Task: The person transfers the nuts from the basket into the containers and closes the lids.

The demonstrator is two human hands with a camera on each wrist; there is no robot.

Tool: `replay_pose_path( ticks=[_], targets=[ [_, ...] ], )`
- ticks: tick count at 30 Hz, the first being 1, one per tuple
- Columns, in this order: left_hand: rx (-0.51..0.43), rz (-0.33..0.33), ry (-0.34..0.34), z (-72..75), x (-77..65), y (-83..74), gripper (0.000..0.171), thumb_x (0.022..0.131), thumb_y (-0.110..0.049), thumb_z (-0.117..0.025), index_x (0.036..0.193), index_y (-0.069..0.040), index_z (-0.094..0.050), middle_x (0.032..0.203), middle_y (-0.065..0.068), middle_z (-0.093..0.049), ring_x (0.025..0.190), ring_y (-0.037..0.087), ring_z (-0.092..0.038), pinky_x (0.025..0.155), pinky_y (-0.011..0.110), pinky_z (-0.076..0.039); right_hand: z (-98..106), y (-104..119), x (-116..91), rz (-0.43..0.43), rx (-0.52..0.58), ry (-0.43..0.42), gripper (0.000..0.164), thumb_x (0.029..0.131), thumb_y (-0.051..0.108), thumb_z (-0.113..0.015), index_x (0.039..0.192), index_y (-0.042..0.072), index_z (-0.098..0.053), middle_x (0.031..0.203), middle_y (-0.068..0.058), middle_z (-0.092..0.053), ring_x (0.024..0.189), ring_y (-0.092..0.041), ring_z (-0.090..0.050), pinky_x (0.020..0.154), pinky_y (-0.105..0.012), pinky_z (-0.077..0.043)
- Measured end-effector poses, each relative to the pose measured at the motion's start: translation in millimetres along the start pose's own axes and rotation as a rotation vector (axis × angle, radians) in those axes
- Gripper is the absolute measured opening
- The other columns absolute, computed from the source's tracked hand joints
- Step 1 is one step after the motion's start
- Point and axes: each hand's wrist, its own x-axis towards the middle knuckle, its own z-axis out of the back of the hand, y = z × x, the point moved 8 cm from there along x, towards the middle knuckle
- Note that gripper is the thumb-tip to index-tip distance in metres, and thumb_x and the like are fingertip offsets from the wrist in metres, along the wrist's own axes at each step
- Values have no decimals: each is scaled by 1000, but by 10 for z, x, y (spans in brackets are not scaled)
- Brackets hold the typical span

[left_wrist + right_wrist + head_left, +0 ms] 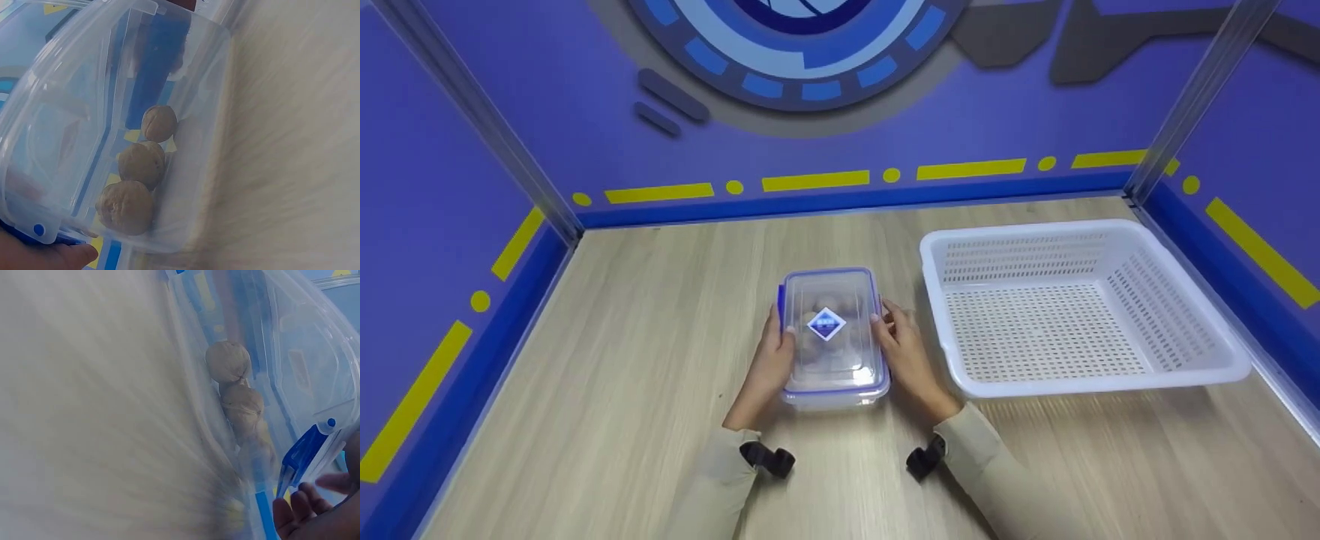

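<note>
A clear plastic food container (829, 375) with a blue-edged lid and a diamond-shaped label sits on the wooden table. Through its wall, the left wrist view shows walnuts (125, 207) in a row; the right wrist view shows walnuts (228, 361) too. My left hand (769, 356) holds the container's left side, its thumb at the lid's edge. On the opposite side, my right hand (909, 356) grips the edge with the thumb on top and fingers bent beside a blue latch (306, 453). That latch juts outward from the wall. Some fingertips are hidden by the container.
A white perforated plastic basket (937, 300) stands on the table to the right of the container. Blue-purple panels with yellow markings (816, 181) wall the table (637, 322) at the back and both sides.
</note>
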Motion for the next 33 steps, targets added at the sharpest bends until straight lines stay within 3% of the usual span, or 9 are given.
replay_pose_path(
  ticks=[3,7,11,19,27,33],
  targets=[
    [-5,-1,-1,6,4,-4,60,99,-7,-30,151,6,-3,158,29,-7,147,41,-7,122,51,-6,-40,-83,-8,-82,103,49,62,98,27,-50,145,-8,-30,139,-27,-45,125,-39,-49,108,-47,-42],
    [-12,-3,-7,5,8,-14,61,99,-7,-31,151,7,-3,157,29,-7,147,41,-7,122,50,-6,-80,-178,-20,-173,207,99,75,98,34,-50,151,-6,-15,157,-23,-24,144,-36,-26,121,-44,-20],
    [-16,-7,-6,1,10,-14,60,99,-7,-31,152,5,-4,158,27,-8,147,40,-8,122,49,-6,-101,-241,-12,-215,237,109,77,98,37,-50,151,-5,-15,158,-21,-20,147,-31,-19,123,-39,-12],
    [-35,-30,0,-2,3,-4,60,100,-8,-31,152,5,-4,158,27,-10,147,40,-8,122,51,-7,-168,-304,-7,-260,390,91,75,98,32,-50,150,-9,-14,157,-25,-19,148,-33,-17,123,-41,-14],
    [-24,-6,-3,0,-11,22,61,100,-10,-31,152,5,-3,159,27,-9,147,40,-8,122,51,-8,-259,-373,-37,-332,542,95,74,97,33,-49,152,-2,-13,160,-18,-14,150,-29,-9,124,-40,-8],
    [-28,18,-7,-1,-2,34,61,100,-10,-31,152,5,-2,159,26,-8,148,39,-7,122,49,-6,-309,-387,-45,-350,619,120,72,98,32,-46,152,-3,-12,161,-20,-10,149,-31,-7,124,-41,-10]
  ],
)
